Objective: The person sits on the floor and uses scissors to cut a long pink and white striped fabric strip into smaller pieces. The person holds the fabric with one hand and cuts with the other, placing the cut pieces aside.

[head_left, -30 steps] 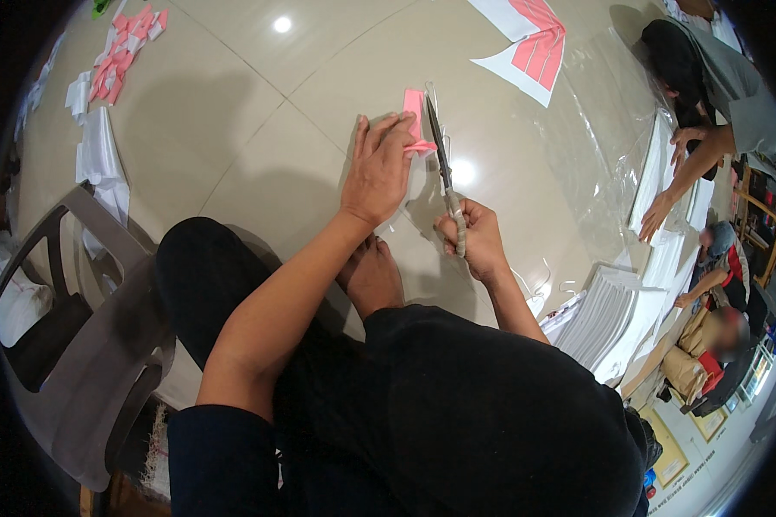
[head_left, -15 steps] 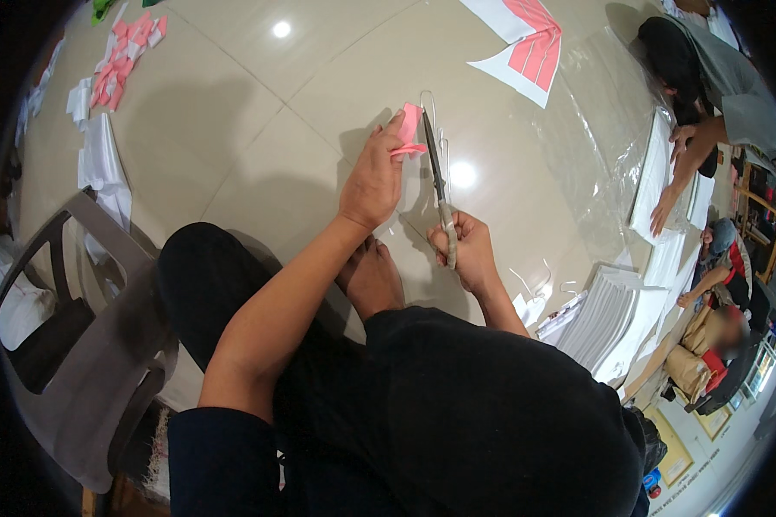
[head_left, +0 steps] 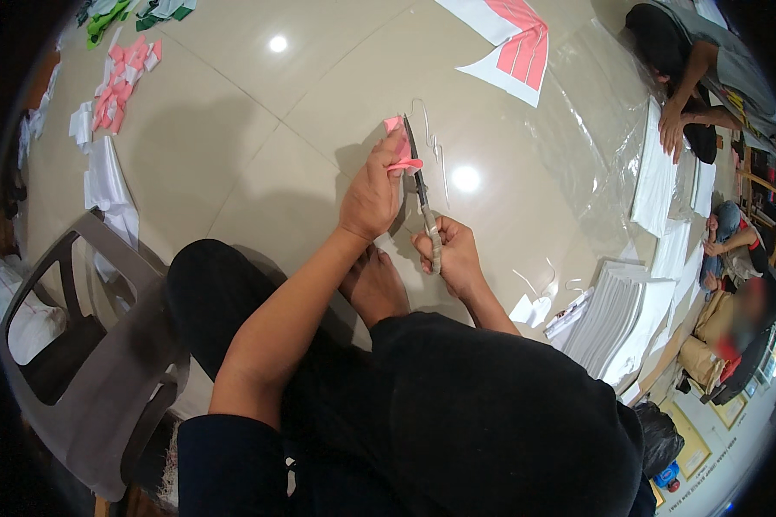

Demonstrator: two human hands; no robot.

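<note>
My left hand (head_left: 366, 194) has its fingers closed on a small pink piece (head_left: 396, 126), with a folded pink flap sticking out to the right under the fingertips. My right hand (head_left: 447, 254) grips long dark scissors (head_left: 413, 142) by a handle wrapped in greyish material, blades pointing away from me along the pink piece's right edge. Beside the blades, thin white strands (head_left: 444, 177) lie on the tiled floor (head_left: 233, 164). My bare foot (head_left: 379, 284) is just below my hands, between my dark-clothed legs.
A grey plastic chair (head_left: 86, 362) stands left, beside white fabric (head_left: 112, 181) and pink-white pieces (head_left: 121, 90). A pink-white printed sheet (head_left: 517, 60) lies at top. Right are clear plastic, a white paper stack (head_left: 612, 319) and co-workers, one bending (head_left: 690, 69) with hands on white sheets.
Both my hands, the pink piece and the scissors have moved slightly left and down, bringing the blade tips against the pink piece. The bending co-worker's hands have shifted up along the white sheets.
</note>
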